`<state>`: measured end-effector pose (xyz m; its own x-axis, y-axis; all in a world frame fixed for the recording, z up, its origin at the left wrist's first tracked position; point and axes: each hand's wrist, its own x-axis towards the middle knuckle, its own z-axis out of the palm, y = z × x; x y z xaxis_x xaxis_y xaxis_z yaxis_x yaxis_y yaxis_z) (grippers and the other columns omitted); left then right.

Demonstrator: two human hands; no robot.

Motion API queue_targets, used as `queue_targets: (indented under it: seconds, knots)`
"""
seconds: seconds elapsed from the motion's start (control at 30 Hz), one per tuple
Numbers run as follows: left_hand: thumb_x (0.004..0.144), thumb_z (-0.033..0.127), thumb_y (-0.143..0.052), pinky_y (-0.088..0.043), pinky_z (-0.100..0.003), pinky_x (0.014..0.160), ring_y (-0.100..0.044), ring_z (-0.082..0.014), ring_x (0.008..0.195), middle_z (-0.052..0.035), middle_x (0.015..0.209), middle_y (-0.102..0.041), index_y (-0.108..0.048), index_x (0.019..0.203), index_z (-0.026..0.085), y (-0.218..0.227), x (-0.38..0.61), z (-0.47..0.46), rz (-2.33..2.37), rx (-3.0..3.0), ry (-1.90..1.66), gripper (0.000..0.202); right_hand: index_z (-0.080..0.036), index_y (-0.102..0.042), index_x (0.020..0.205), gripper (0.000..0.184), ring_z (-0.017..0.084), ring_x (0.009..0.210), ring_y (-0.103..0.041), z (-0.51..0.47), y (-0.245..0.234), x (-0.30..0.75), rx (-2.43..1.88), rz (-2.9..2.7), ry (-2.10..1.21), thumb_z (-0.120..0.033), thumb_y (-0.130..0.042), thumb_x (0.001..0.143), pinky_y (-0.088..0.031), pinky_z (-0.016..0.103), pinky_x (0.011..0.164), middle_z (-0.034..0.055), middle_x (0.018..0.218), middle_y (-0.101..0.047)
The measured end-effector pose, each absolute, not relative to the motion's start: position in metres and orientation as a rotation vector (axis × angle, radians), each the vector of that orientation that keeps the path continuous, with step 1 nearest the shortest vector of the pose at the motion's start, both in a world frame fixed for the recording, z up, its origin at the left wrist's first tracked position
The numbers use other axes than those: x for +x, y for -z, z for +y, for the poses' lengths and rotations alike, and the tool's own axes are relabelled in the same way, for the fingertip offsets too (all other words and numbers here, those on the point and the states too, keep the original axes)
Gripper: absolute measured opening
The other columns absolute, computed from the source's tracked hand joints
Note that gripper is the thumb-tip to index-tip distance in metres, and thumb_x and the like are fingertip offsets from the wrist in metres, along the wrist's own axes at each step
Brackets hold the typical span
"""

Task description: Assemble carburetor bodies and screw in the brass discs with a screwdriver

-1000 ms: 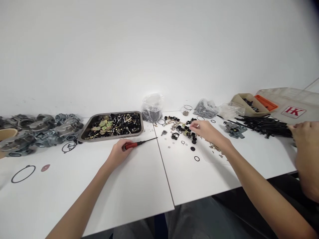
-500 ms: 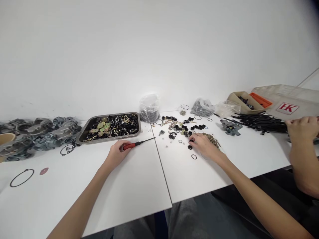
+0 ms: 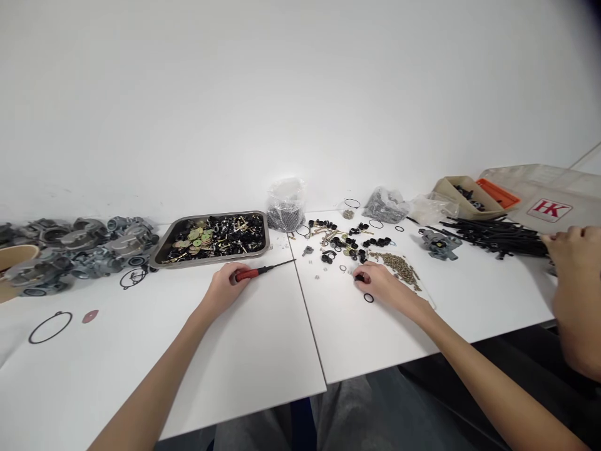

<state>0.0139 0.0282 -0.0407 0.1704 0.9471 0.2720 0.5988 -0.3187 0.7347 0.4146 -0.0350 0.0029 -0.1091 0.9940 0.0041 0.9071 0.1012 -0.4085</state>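
My left hand (image 3: 226, 287) is closed round the red handle of a screwdriver (image 3: 253, 273), whose dark shaft points right across the table seam. My right hand (image 3: 377, 283) is closed, thumb and fingers pinching a small round black cap (image 3: 360, 278) at the table top. Just below those fingers lies a black rubber ring (image 3: 369, 298). Beyond the hand are scattered black caps (image 3: 377, 242), and a heap of small brass parts (image 3: 399, 268) lies behind it. A thin metal ring (image 3: 342, 268) rests to its left.
A metal tray (image 3: 157, 254) of mixed parts stands behind my left hand. Carburetors (image 3: 84, 235) crowd the left; a single carburetor (image 3: 439, 243) sits right. Plastic bags (image 3: 286, 203) line the wall. Black hoses (image 3: 498, 237) lie near another person's hand (image 3: 573, 250) at the far right.
My right hand has come slightly nearer, its fingers now on the black cap that lay loose below them. My left hand keeps the screwdriver. The view has shifted a little.
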Motion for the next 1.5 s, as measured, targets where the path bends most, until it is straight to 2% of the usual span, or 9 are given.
queue_targets:
  seconds: [0.23, 0.47, 0.57, 0.67, 0.83, 0.93, 1.03, 1.23, 1.5]
  knots:
    - [0.076, 0.032, -0.064, -0.048, -0.031, 0.067, -0.062, -0.0183, 0.075, -0.0055, 0.091, -0.07, -0.067, 0.095, 0.02, 0.043, 0.013, 0.03, 1.454, 1.983, -0.981, 0.023, -0.019, -0.071, 0.096, 0.024, 0.018, 0.079, -0.062, 0.022, -0.076, 0.367, -1.719, -1.986, -0.306, -0.028, -0.056, 0.079, -0.049, 0.029, 0.07, 0.005, 0.09, -0.069]
    - [0.076, 0.033, -0.063, -0.049, -0.032, 0.067, -0.063, -0.0192, 0.077, -0.006, 0.092, -0.07, -0.067, 0.097, 0.02, 0.04, 0.013, 0.028, 1.453, 1.971, -0.977, 0.025, -0.009, -0.067, 0.108, 0.031, 0.023, 0.1, -0.058, 0.141, -0.147, 0.303, -1.447, -1.956, -0.108, -0.021, -0.063, 0.079, -0.047, 0.039, 0.092, 0.0117, 0.107, -0.064]
    - [0.076, 0.033, -0.063, -0.049, -0.032, 0.066, -0.062, -0.0188, 0.076, -0.0056, 0.091, -0.07, -0.067, 0.096, 0.021, 0.041, 0.013, 0.029, 1.448, 1.974, -0.978, 0.024, -0.011, -0.064, 0.115, 0.038, 0.023, 0.102, -0.057, 0.139, -0.141, 0.315, -1.429, -1.949, -0.13, -0.031, -0.064, 0.083, -0.047, 0.04, 0.091, 0.0136, 0.119, -0.059]
    - [0.076, 0.033, -0.063, -0.048, -0.032, 0.067, -0.061, -0.0186, 0.075, -0.0058, 0.091, -0.07, -0.067, 0.095, 0.02, 0.042, 0.013, 0.03, 1.448, 1.981, -0.977, 0.024, -0.015, -0.065, 0.11, 0.033, 0.022, 0.094, -0.06, 0.104, -0.118, 0.357, -1.46, -1.928, -0.191, -0.039, -0.056, 0.089, -0.049, 0.038, 0.084, 0.0118, 0.117, -0.062]
    - [0.076, 0.035, -0.063, -0.049, -0.033, 0.07, -0.062, -0.0199, 0.079, -0.0069, 0.093, -0.07, -0.066, 0.098, 0.02, 0.044, 0.012, 0.03, 1.433, 1.957, -0.974, 0.027, -0.016, -0.068, 0.094, 0.023, 0.021, 0.09, -0.062, 0.043, -0.069, 0.436, -1.853, -1.959, -0.319, -0.032, -0.053, 0.088, -0.048, 0.032, 0.079, 0.0097, 0.101, -0.069]
    - [0.077, 0.036, -0.063, -0.048, -0.033, 0.068, -0.06, -0.0188, 0.075, -0.0063, 0.092, -0.07, -0.066, 0.099, 0.02, 0.044, 0.012, 0.03, 1.451, 1.98, -0.959, 0.027, -0.017, -0.067, 0.098, 0.022, 0.02, 0.086, -0.063, 0.027, -0.041, 0.456, -1.942, -1.979, -0.396, -0.032, -0.057, 0.085, -0.047, 0.03, 0.073, 0.0097, 0.101, -0.068]
    - [0.076, 0.036, -0.064, -0.047, -0.032, 0.065, -0.059, -0.0177, 0.071, -0.0059, 0.091, -0.07, -0.067, 0.097, 0.02, 0.043, 0.012, 0.029, 1.465, 2.001, -0.959, 0.026, -0.018, -0.066, 0.106, 0.029, 0.023, 0.095, -0.061, 0.024, -0.022, 0.458, -1.987, -1.992, -0.428, -0.031, -0.063, 0.081, -0.046, 0.03, 0.077, 0.0105, 0.108, -0.065]
    - [0.077, 0.038, -0.064, -0.047, -0.031, 0.064, -0.059, -0.0171, 0.07, -0.0055, 0.09, -0.07, -0.067, 0.097, 0.02, 0.04, 0.013, 0.028, 1.472, 1.99, -0.958, 0.027, -0.018, -0.067, 0.104, 0.026, 0.02, 0.096, -0.061, 0.027, -0.006, 0.439, -1.917, -2.038, -0.519, -0.017, -0.061, 0.079, -0.047, 0.029, 0.081, 0.0097, 0.111, -0.064]
    - [0.076, 0.039, -0.064, -0.047, -0.032, 0.067, -0.058, -0.0176, 0.072, -0.0056, 0.092, -0.07, -0.067, 0.098, 0.02, 0.043, 0.013, 0.03, 1.476, 1.968, -0.946, 0.029, -0.019, -0.062, 0.117, 0.033, 0.019, 0.091, -0.064, 0.034, -0.012, 0.423, -1.821, -1.985, -0.548, -0.03, -0.06, 0.086, -0.051, 0.027, 0.076, 0.0091, 0.111, -0.066]
